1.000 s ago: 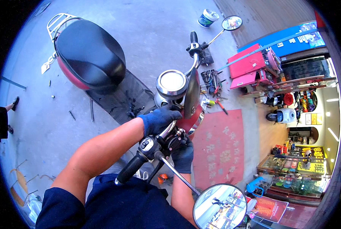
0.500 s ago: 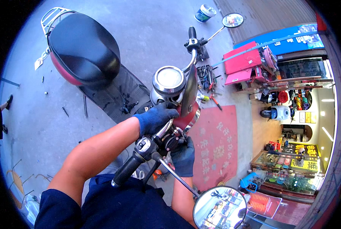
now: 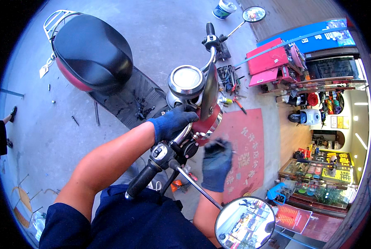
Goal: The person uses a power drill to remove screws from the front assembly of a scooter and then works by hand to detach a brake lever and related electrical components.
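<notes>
A scooter stands before me with its round chrome-rimmed gauge (image 3: 186,80) and a dark-and-red front cowl (image 3: 209,97) beside it. My left hand (image 3: 173,123), in a dark blue glove, lies over the chrome handlebar (image 3: 182,135) just below the gauge. Its fingers curl in at the cowl's inner edge; what they grip is hidden. My right hand (image 3: 217,163), also gloved, is off the scooter, to the right of the brake-side black round part (image 3: 190,148). Motion smears its fingers, and a thin pale streak shows beside them. The near black grip (image 3: 143,181) points toward me.
A mirror (image 3: 245,223) juts out near my right forearm. Behind the gauge lie the footboard (image 3: 129,103) and black seat (image 3: 94,52). Loose tools (image 3: 231,81) lie on the ground by a red mat (image 3: 245,149). A pink-red tool cabinet (image 3: 270,62) stands at right; a bucket (image 3: 224,9) is farther off.
My right hand has pulled away from the handlebar to the right, over the mat side. My left hand stays at the gauge and cowl. The view has shifted slightly.
</notes>
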`<state>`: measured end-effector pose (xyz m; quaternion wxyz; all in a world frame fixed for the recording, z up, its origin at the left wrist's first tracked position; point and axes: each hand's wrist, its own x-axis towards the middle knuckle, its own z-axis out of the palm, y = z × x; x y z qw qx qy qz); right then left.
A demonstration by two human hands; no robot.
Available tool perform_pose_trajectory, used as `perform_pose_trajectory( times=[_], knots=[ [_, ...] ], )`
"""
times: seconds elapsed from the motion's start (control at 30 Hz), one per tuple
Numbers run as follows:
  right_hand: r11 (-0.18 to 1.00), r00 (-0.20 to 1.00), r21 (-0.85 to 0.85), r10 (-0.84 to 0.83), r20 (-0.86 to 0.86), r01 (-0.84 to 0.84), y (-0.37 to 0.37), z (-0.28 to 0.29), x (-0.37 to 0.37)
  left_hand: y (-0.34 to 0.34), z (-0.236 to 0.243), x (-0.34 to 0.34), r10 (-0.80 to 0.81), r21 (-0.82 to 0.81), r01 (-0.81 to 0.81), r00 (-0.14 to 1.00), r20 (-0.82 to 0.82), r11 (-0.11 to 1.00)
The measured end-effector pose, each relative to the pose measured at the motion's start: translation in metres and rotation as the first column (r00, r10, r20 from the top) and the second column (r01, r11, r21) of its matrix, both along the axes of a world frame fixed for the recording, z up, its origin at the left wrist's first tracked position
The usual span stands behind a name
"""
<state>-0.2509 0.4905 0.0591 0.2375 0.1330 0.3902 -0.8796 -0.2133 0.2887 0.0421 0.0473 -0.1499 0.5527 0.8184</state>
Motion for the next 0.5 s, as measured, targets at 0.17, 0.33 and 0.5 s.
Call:
perform_pose_trajectory(
  times=[0.17, 0.33, 0.5],
  knots=[
    [0.974, 0.978, -0.214, 0.107, 0.177, -0.068, 0.002, -0.056, 0.006, 0.004, -0.016, -0.008, 0.020, -0.015, -0.020, 1.000, 0.006, 1.000],
    [0.996, 0.995, -0.016, 0.090, 0.050, -0.089, -0.011, -0.022, 0.011, -0.001, -0.015, -0.004, -0.056, -0.240, 0.031, 0.994, -0.098, 0.970],
    [0.613, 0.629, 0.740, 0.466, -0.622, 0.277, -0.037, 0.053, 0.031, -0.003, -0.017, -0.003, -0.028, -0.131, 0.015, 0.995, -0.099, 0.991]
  ],
)
